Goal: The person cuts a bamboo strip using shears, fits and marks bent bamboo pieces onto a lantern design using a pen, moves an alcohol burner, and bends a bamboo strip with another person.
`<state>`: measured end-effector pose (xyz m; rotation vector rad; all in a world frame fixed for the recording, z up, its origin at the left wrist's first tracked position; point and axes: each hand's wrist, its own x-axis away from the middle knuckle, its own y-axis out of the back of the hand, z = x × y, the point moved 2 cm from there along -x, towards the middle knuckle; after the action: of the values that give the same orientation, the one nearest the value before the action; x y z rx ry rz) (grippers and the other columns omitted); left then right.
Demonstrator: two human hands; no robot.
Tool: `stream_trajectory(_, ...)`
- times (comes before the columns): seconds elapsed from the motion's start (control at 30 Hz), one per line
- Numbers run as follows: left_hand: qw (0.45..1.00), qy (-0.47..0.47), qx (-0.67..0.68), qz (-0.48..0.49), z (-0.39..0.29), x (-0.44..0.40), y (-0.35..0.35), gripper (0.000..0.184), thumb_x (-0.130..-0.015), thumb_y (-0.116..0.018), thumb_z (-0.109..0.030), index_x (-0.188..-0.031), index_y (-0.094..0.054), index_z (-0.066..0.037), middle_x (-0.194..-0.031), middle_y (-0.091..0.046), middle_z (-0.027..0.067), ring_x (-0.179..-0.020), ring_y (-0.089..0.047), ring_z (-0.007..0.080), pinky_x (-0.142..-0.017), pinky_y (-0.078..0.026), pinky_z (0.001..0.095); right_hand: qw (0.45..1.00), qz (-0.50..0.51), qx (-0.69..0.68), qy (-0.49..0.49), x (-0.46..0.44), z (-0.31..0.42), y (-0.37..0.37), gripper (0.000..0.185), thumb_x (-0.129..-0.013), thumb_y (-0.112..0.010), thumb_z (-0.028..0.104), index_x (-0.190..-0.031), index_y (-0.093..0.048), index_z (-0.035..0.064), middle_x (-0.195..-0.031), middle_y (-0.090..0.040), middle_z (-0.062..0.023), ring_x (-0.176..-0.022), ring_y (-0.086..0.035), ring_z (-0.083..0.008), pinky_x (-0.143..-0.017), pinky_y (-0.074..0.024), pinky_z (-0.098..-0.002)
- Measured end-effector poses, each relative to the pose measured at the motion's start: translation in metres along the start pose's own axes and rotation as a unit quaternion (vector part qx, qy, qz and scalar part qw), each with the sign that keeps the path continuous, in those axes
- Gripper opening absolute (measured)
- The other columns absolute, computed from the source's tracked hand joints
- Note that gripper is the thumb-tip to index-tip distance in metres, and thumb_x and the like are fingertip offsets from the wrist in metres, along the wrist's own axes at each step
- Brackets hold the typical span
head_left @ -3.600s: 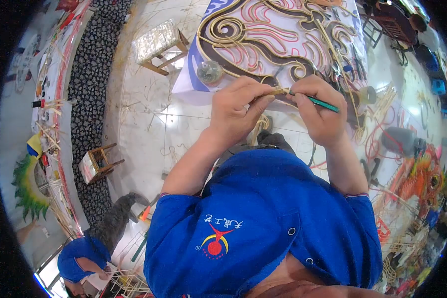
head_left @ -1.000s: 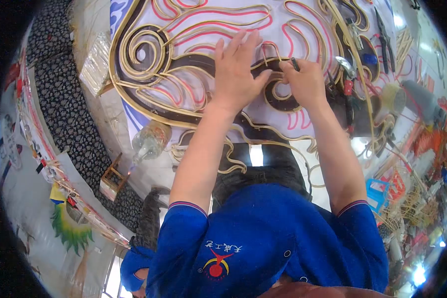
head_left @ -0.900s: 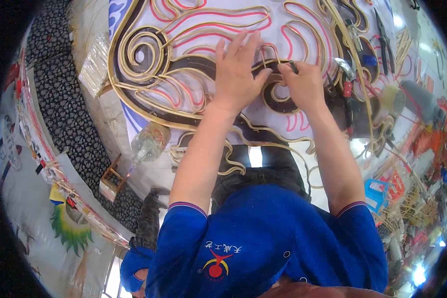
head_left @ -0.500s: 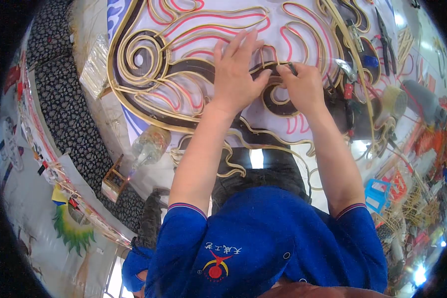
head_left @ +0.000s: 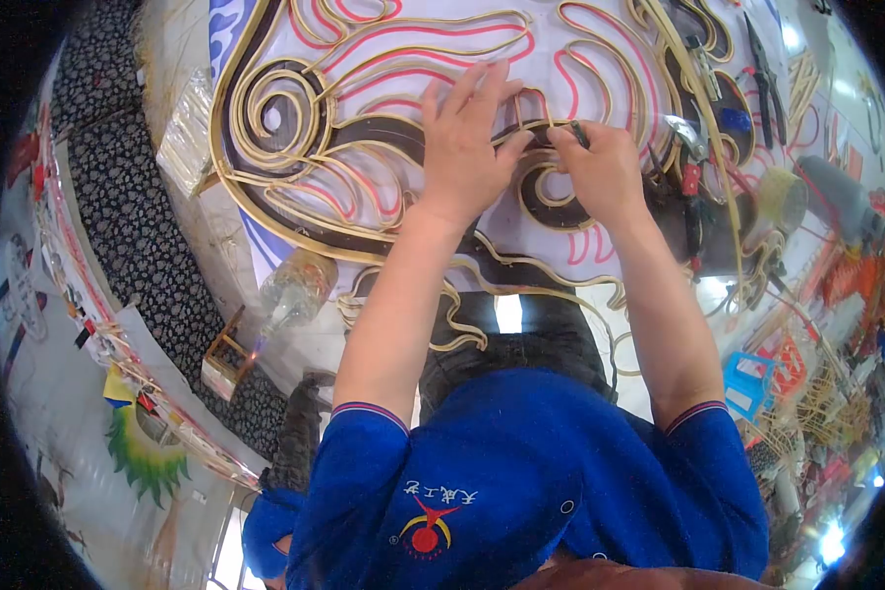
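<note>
The left hand and right hand have been brought down to the pattern around the coil, which now seems to be worked directly. A dark tool is pinched by the right grip just beyond the coil; the left grip is spread, beyond and left of it.
</note>
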<state>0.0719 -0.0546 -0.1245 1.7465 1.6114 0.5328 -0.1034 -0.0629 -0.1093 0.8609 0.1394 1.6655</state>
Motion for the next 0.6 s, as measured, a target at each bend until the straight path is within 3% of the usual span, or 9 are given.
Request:
stream_trajectory(0.37, 0.999, -0.036, -0.006, -0.006, 0.0010, 0.0010, -0.0016, 0.084, -0.076, -0.079, -0.015, -0.149, -0.039, -0.007, -0.130, -0.067, 0.0030, -0.131, -0.050, 0.0273, -0.117, -0.023, 0.0548, 1.000, -0.017, -0.008, 0.005, 0.0033, -0.0027, -0.0007, 0.024, -0.091, -0.068, 0.026, -0.089, -0.073, 0.0025, -0.073, -0.065, -0.0240, -0.073, -0.065, -0.0426, -0.066, -0.0499, -0.0484)
stream_trajectory(0.6, 0.999, -0.038, -0.006, -0.012, 0.0045, 0.0029, -0.0047, 0.083, -0.071, -0.075, -0.012, -0.147, -0.042, -0.005, -0.128, -0.067, 0.0038, -0.134, -0.049, 0.0288, -0.115, -0.025, 0.0563, 0.997, -0.052, 0.000, 0.065, 0.0050, -0.0068, -0.0030, 0.020, -0.090, -0.068, 0.024, -0.090, -0.074, 0.0051, -0.081, -0.069, -0.0214, -0.078, -0.067, -0.0416, -0.070, -0.0518, -0.0490)
